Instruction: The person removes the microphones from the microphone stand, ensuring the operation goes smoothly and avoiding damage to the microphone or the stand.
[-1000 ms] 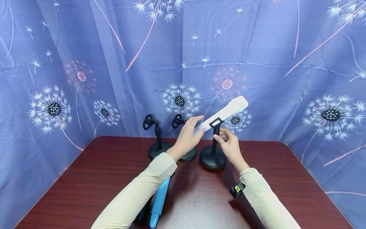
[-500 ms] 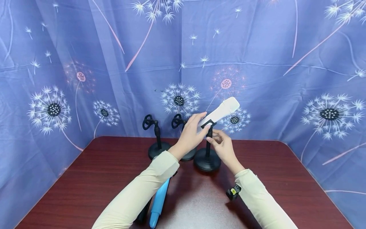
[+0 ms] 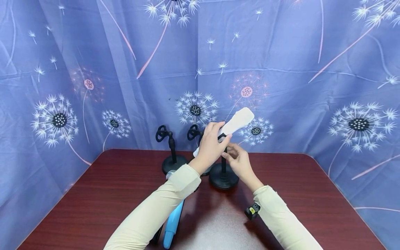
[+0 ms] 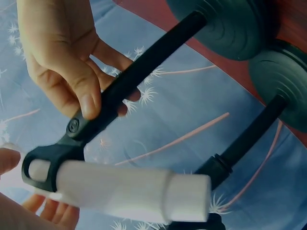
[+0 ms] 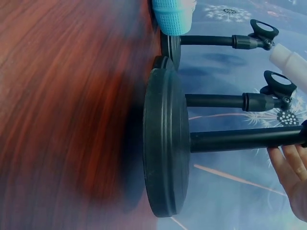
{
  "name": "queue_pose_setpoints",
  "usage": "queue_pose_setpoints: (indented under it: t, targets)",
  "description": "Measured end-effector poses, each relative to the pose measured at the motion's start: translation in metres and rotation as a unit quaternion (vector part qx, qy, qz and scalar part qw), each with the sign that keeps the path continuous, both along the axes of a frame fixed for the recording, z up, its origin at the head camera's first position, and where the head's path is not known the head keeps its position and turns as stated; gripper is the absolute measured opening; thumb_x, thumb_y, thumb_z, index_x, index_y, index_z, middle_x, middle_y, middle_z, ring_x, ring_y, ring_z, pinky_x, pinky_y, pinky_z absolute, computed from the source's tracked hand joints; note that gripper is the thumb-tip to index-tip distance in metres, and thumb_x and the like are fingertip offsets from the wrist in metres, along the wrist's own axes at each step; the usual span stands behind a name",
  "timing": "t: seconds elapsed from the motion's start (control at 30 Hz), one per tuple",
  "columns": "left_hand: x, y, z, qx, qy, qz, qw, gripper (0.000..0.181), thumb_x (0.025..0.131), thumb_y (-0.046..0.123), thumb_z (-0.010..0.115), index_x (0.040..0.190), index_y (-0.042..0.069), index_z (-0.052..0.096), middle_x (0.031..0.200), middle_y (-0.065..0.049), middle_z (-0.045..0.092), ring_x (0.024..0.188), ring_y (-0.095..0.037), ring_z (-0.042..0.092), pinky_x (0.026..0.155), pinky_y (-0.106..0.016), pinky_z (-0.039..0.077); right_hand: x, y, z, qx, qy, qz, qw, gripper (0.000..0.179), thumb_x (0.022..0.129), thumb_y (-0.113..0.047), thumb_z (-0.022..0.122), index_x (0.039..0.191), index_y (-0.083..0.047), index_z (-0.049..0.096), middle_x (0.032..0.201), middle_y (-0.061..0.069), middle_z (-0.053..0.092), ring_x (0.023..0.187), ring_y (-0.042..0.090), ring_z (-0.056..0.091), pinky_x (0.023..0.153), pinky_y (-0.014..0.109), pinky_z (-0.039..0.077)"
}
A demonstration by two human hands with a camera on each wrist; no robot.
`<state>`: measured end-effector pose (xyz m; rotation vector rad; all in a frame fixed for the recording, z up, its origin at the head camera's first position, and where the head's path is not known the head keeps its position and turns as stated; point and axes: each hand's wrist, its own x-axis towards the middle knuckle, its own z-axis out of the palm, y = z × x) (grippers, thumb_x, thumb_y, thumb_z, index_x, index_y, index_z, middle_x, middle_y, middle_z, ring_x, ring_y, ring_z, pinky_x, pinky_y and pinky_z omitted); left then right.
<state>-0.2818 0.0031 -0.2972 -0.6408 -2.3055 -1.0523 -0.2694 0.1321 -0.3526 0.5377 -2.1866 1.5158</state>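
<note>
A white handheld microphone (image 3: 238, 121) slants through the black clip (image 4: 70, 150) of a desk microphone stand (image 3: 223, 177), head end up and to the right. My left hand (image 3: 210, 144) holds the microphone at the clip, thumb and fingers on opposite sides of it. Just below, my right hand (image 3: 240, 162) grips the upper part of the stand's pole (image 4: 160, 51), thumb on the near side. In the left wrist view the microphone's tail sticks out well past the clip. The round base (image 5: 165, 143) appears tilted slightly, its edge near the tabletop.
Two more black stands with bare clips, a left one (image 3: 173, 163) and a middle one (image 4: 283, 86), stand behind my left hand. A blue microphone (image 3: 173, 222) lies on the table beside a dark one, partly under my left forearm. A patterned curtain (image 3: 281, 86) hangs behind the table.
The microphone has slid down and left through the clip, so its tail now shows beyond my left wrist. The stand and my right hand have shifted left, closer to my left hand.
</note>
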Motion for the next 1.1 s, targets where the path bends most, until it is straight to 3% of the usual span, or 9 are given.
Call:
queue_pose_setpoints:
  t: [0.2,0.33,0.6,0.83,1.1]
  targets:
    - [0.002,0.007,0.000,0.012,0.010,0.045,0.9988,0.045,0.091,0.024,0.069,0.130,0.007,0.056,0.119,-0.011,0.051,0.106,-0.025,0.048,0.084,-0.038,0.048,0.000,-0.003,0.000,-0.001,0.021,0.019,0.9996,0.023,0.086,0.008,0.065,0.109,0.010,0.063,0.098,0.024,0.067,0.082,0.034,0.066,0.063,0.024,0.052]
    - [0.003,0.008,0.001,0.025,0.022,0.058,0.9978,0.042,0.089,0.023,0.071,0.126,0.006,0.060,0.116,-0.012,0.050,0.106,-0.026,0.047,0.084,-0.039,0.047,0.000,-0.005,0.000,-0.014,0.020,0.030,0.9993,0.022,0.085,0.010,0.065,0.108,0.010,0.063,0.096,0.025,0.067,0.079,0.032,0.065,0.059,0.020,0.050]
    - [0.003,0.007,0.000,0.021,0.035,0.062,0.9972,0.038,0.087,0.021,0.072,0.120,0.007,0.062,0.106,-0.010,0.051,0.098,-0.024,0.047,0.079,-0.037,0.047,0.000,-0.006,-0.003,0.001,0.026,0.020,0.9995,0.020,0.085,0.009,0.065,0.105,0.010,0.062,0.094,0.024,0.067,0.079,0.032,0.065,0.058,0.024,0.051]
    - [0.002,0.006,-0.002,0.007,0.060,0.068,0.9958,0.036,0.088,0.021,0.072,0.119,0.007,0.062,0.103,-0.011,0.052,0.095,-0.024,0.048,0.076,-0.038,0.048,-0.024,0.000,-0.027,0.002,0.040,0.007,0.9992,0.022,0.085,0.005,0.069,0.107,0.004,0.065,0.095,0.019,0.069,0.078,0.028,0.065,0.055,0.024,0.049]
    - [0.003,0.005,-0.001,-0.006,0.067,0.073,0.9950,0.036,0.088,0.021,0.071,0.118,0.006,0.061,0.103,-0.012,0.054,0.095,-0.026,0.051,0.078,-0.039,0.048,-0.028,0.003,-0.032,0.023,0.061,-0.004,0.9978,0.020,0.084,0.001,0.071,0.104,-0.002,0.067,0.095,0.012,0.071,0.080,0.022,0.067,0.060,0.023,0.048]
